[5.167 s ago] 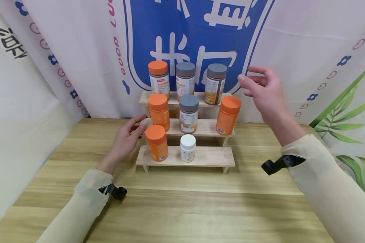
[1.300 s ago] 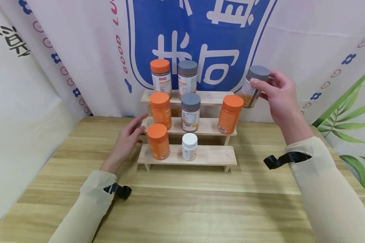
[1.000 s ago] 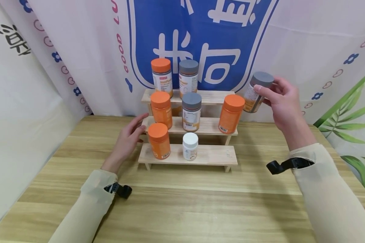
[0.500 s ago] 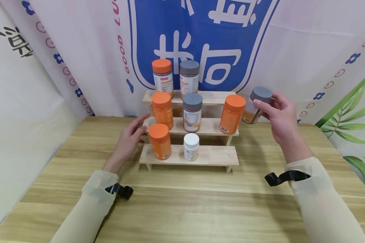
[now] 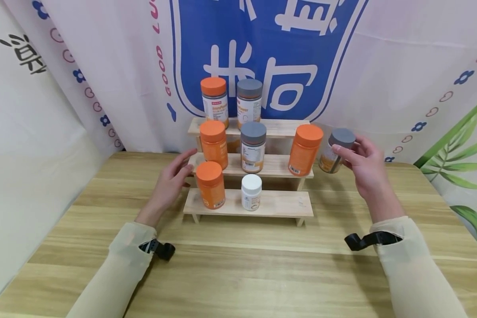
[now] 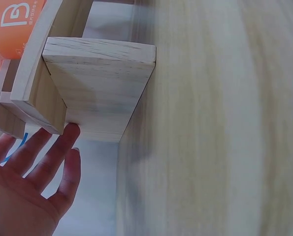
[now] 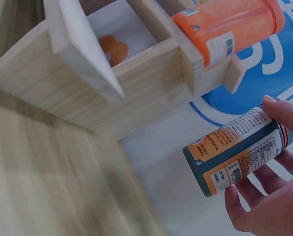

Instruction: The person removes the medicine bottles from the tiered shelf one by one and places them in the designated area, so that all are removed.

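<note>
My right hand (image 5: 367,172) grips a grey-lidded supplement bottle (image 5: 331,160) just under its lid, thumb on the near side. In the right wrist view this bottle (image 7: 240,152) hangs beside the rack's right end, apart from it. On the left, my left hand (image 5: 167,185) rests its fairly straight fingers against the end of the three-tier wooden rack (image 5: 282,204). The left wrist view has those fingers (image 6: 52,157) at the edge of a shelf board. An orange bottle (image 5: 305,150) stands at the right end of the middle tier, nearest the held one.
On the top tier stand an orange-lidded bottle (image 5: 214,104) and a grey-lidded one (image 5: 249,104). The middle tier also bears an orange bottle (image 5: 213,143) and a grey-lidded one (image 5: 253,148). An orange bottle (image 5: 210,185) and a small white bottle (image 5: 251,193) occupy the lowest tier.
My right hand has taken the grey-lidded bottle from the top tier's right end, carried it right and lowered it beside the rack. My left hand has stayed at the rack's left end.
</note>
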Tool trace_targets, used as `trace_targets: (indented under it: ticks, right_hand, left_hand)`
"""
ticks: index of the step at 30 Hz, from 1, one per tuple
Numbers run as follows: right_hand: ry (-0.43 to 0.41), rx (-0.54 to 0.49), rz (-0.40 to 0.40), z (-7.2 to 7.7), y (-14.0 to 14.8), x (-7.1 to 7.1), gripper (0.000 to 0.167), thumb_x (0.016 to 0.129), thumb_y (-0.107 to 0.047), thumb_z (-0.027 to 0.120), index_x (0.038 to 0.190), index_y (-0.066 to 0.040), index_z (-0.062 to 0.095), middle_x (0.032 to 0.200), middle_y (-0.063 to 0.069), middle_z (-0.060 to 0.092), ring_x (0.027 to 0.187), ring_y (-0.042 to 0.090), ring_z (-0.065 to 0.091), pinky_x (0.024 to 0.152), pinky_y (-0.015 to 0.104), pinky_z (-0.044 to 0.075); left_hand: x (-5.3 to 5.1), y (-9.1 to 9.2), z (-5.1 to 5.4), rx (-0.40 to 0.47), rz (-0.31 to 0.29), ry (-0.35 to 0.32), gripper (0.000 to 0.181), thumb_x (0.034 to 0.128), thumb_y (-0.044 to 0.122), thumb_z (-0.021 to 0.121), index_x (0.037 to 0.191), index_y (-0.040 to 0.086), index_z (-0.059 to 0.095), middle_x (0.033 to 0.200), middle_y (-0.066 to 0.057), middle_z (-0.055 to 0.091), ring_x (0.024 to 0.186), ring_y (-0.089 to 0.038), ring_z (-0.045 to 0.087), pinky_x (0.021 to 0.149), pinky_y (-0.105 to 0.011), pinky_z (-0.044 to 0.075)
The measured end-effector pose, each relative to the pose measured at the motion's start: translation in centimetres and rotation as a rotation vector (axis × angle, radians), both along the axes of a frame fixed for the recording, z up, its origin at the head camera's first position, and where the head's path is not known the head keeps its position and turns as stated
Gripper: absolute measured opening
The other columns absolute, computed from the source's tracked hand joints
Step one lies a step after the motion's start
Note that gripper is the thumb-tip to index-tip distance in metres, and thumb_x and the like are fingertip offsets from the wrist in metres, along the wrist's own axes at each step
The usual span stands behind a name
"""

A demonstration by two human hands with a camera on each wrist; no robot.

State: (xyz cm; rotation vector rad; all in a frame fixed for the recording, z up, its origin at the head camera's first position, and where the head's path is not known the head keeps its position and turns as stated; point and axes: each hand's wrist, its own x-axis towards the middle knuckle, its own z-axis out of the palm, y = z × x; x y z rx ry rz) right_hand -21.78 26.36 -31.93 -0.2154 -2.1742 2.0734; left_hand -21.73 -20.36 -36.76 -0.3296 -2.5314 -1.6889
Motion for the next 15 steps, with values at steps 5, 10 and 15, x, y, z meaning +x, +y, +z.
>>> trace_targets:
  ticks: [5, 10, 15]
  right_hand:
    - [-0.031, -0.039, -0.022, -1.4, 0.6, 0.0, 0.073, 0.091, -0.034, 0.086, 0.156, -0.024, 0.052, 0.137, -0.008, 0.062, 0.126, 0.013, 0.053, 0.111, 0.035, 0.04]
    - [-0.039, -0.073, -0.031, -2.7, 1.0, -0.2, 0.071, 0.091, -0.029, 0.086, 0.154, -0.022, 0.053, 0.129, -0.014, 0.063, 0.122, 0.008, 0.055, 0.103, 0.029, 0.044]
    - [-0.058, -0.05, -0.039, -3.6, 1.3, -0.4, 0.072, 0.092, -0.029, 0.085, 0.156, -0.022, 0.052, 0.132, -0.012, 0.062, 0.122, 0.008, 0.054, 0.105, 0.03, 0.042]
  left_hand:
    - [0.0, 0.0, -0.1, -0.009, -0.001, 0.001, 0.05, 0.1137, 0.026, 0.045, 0.163, 0.02, 0.044, 0.161, -0.016, 0.051, 0.101, -0.004, 0.063, 0.078, -0.032, 0.059]
    - [0.0, 0.1, -0.1, -0.009, 0.002, -0.008, 0.05, 0.1137, 0.027, 0.045, 0.163, 0.022, 0.044, 0.156, -0.019, 0.056, 0.1, -0.002, 0.064, 0.078, -0.033, 0.059]
    - [-0.1, 0.1, -0.2, -0.001, 0.006, -0.006, 0.05, 0.1133, 0.025, 0.045, 0.163, 0.022, 0.044, 0.159, -0.018, 0.054, 0.099, -0.001, 0.065, 0.077, -0.033, 0.058]
